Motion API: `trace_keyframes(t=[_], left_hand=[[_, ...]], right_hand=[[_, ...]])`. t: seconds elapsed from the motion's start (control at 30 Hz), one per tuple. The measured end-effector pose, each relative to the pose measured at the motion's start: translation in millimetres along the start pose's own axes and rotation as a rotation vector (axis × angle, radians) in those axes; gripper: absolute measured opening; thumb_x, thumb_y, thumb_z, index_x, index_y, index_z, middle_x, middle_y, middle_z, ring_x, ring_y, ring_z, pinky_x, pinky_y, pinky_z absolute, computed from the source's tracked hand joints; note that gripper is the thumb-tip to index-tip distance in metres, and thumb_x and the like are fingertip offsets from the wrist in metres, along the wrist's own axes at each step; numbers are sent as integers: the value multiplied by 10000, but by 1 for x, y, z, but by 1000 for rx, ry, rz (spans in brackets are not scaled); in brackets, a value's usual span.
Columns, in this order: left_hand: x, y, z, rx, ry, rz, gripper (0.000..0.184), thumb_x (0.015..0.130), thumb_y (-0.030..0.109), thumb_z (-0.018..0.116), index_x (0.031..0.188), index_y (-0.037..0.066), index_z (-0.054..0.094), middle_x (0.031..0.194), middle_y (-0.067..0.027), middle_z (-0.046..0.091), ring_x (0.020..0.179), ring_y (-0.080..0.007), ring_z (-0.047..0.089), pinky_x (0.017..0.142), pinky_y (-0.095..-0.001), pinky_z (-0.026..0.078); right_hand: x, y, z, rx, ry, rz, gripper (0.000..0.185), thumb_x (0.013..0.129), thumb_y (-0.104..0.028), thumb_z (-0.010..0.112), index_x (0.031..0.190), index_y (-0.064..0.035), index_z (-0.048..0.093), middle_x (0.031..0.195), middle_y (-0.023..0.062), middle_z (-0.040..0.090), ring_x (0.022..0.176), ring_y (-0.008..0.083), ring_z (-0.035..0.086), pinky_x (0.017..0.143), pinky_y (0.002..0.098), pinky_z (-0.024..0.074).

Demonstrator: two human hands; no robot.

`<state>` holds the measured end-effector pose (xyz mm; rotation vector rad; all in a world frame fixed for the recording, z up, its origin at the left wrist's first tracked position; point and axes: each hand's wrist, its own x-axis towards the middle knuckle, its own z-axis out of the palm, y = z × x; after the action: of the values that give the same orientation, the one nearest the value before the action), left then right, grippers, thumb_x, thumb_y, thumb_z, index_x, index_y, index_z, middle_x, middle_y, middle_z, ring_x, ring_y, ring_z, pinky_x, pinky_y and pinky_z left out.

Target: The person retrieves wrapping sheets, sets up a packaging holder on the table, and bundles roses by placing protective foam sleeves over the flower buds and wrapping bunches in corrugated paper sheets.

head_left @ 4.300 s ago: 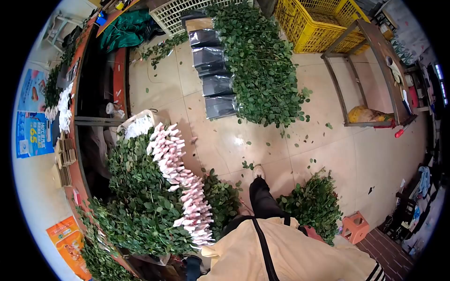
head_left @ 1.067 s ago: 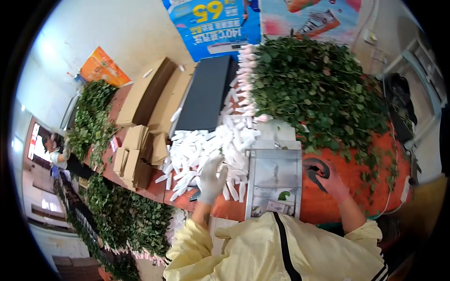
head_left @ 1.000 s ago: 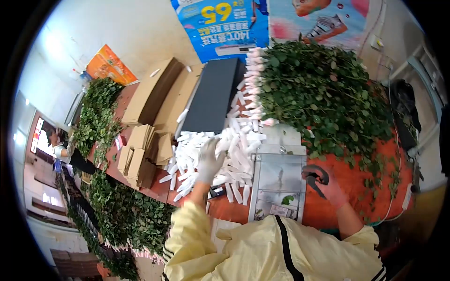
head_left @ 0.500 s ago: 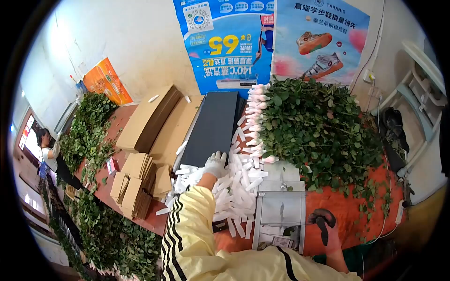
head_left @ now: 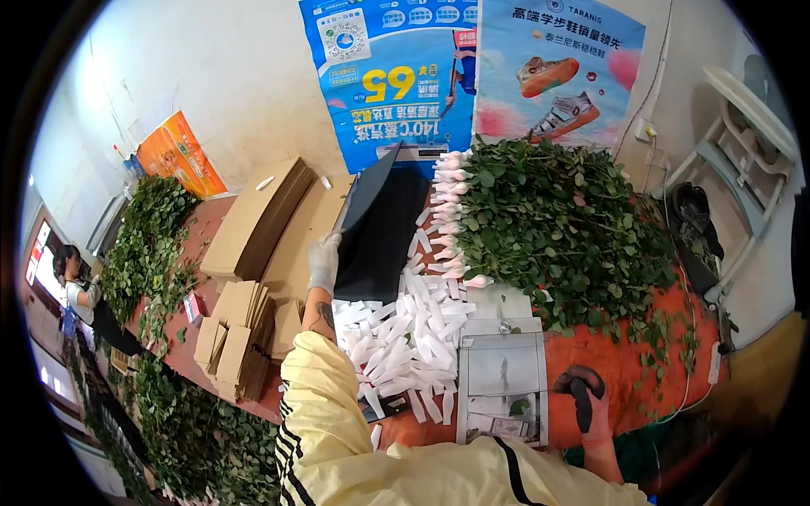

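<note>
My left hand [head_left: 323, 263], in a white glove, grips the left edge of a thin black sheet [head_left: 371, 196]. That sheet is tilted up off the black sheet material [head_left: 384, 261] lying beneath it. Just in front lies a heap of small white sleeve-like pieces [head_left: 405, 341]. My right hand [head_left: 584, 396], in a pinkish glove with dark fingers, is over the red tabletop, right of a grey metallic-looking panel [head_left: 504, 371]. Its fingers are bent loosely and apart from the thumb, with nothing visible in them.
Leafy stems with pale pink buds [head_left: 557, 228] are piled at the right, several buds wrapped in white. Flat brown cardboard [head_left: 253, 219] and smaller folded cardboard pieces [head_left: 236, 337] lie left. More greenery [head_left: 156, 228] and another person [head_left: 80, 291] are farther left. A pale plastic chair [head_left: 734, 169] stands right.
My left hand has moved left from the front end of the black sheet to its left edge and raised that side. The right hand has hardly moved; the view has shifted slightly.
</note>
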<state>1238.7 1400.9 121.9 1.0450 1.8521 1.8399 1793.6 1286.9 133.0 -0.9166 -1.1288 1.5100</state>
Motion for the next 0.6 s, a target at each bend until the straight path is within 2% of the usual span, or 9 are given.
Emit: trace_keyframes(t=[0.13, 0.23, 0.27, 0.33, 0.37, 0.4, 0.43, 0.5, 0.6], left_hand=[[-22, -6, 14, 13, -169, 38, 229, 831, 127, 517, 968, 7, 657, 906, -79, 660, 835, -148, 590, 793, -250, 433], [-76, 66, 24, 778, -74, 267, 265, 847, 131, 495, 1029, -9, 626, 969, -131, 649, 898, -200, 606, 820, -292, 447], [-72, 35, 24, 793, -109, 451, 284, 873, 159, 491, 1061, -20, 605, 1010, -132, 639, 911, -206, 600, 830, -301, 451], [-73, 17, 38, 286, -272, 79, 348, 878, 241, 536, 1083, -35, 590, 1031, -133, 629, 910, -206, 583, 835, -295, 442], [-90, 33, 35, 465, -391, 114, 408, 867, 261, 548, 1127, -53, 550, 1032, -132, 626, 935, -199, 568, 857, -277, 423], [-76, 3, 50, 212, -398, -95, 454, 874, 271, 526, 1159, -81, 501, 1014, -145, 622, 919, -236, 568, 843, -311, 434], [-44, -48, 50, 428, -308, 323, 503, 843, 286, 531, 1251, 4, 441, 1152, -158, 552, 996, -272, 558, 857, -353, 438], [-128, 96, 93, 391, -297, 476, 442, 903, 257, 405, 1231, -37, 436, 1192, -193, 504, 1061, -300, 499, 922, -366, 387], [-208, 219, 150, 147, -482, 513, 432, 960, 233, 291, 1209, -86, 443, 1230, -219, 469, 1129, -310, 447, 986, -369, 341]], right_hand=[[-3, -4, 4, 20, 16, 7, 226, 841, -78, 553, 1039, 30, 551, 907, 104, 613, 835, 210, 607, 769, 348, 500], [-8, -7, 0, -71, 1, 47, 239, 839, -74, 538, 1048, 42, 542, 928, 100, 606, 859, 201, 603, 783, 327, 494], [-13, -17, 4, -38, -46, 22, 245, 849, -92, 520, 1048, 48, 545, 955, 104, 596, 894, 192, 593, 814, 306, 477], [-30, -17, -2, -21, -87, 36, 254, 860, -114, 502, 1061, 30, 555, 1023, 83, 577, 959, 187, 563, 869, 285, 432], [-36, -7, -5, -132, -99, 13, 290, 840, -115, 522, 1101, 11, 536, 1056, 73, 571, 993, 183, 544, 888, 287, 416], [-46, -14, 0, -200, -80, -18, 310, 824, -130, 543, 1106, -1, 537, 1077, 83, 572, 1016, 184, 528, 903, 292, 403], [-53, -12, -1, -335, -78, -177, 300, 823, -148, 550, 1080, 7, 548, 1086, 95, 574, 993, 185, 531, 897, 287, 402], [-72, 8, -2, -360, 26, -176, 259, 821, -135, 536, 1056, -34, 572, 1056, 91, 585, 947, 182, 533, 868, 289, 407], [-104, 22, -6, -348, 117, -54, 253, 808, -110, 521, 1050, -73, 588, 1011, 88, 589, 909, 196, 525, 850, 294, 399]])
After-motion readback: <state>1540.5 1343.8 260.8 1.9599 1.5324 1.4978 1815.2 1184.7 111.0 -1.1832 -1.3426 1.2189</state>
